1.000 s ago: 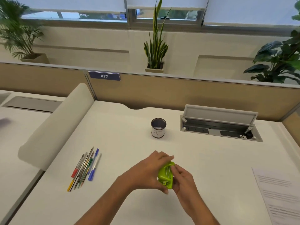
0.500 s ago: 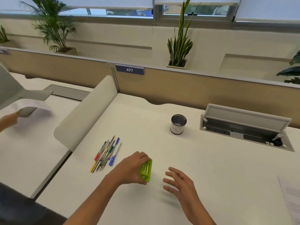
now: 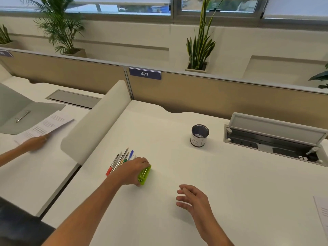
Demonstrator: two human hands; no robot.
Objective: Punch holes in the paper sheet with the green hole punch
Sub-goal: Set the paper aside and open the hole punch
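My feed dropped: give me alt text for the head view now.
Left hand grips the green hole punch on the white desk beside the pens; right hand hovers open. The paper sheet lies at the far right edge.

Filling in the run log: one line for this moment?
left hand: gripping hole punch on desk | right hand: open, empty | paper: far right, untouched

A second ago both hands gripped the small bright green plastic hole punch [image 3: 144,174] in mid-air. Now the left hand [image 3: 132,170] alone holds it down on the white desk [image 3: 230,192], farther left beside the pens [image 3: 120,161]; the right hand [image 3: 193,198] has let go, fingers spread.
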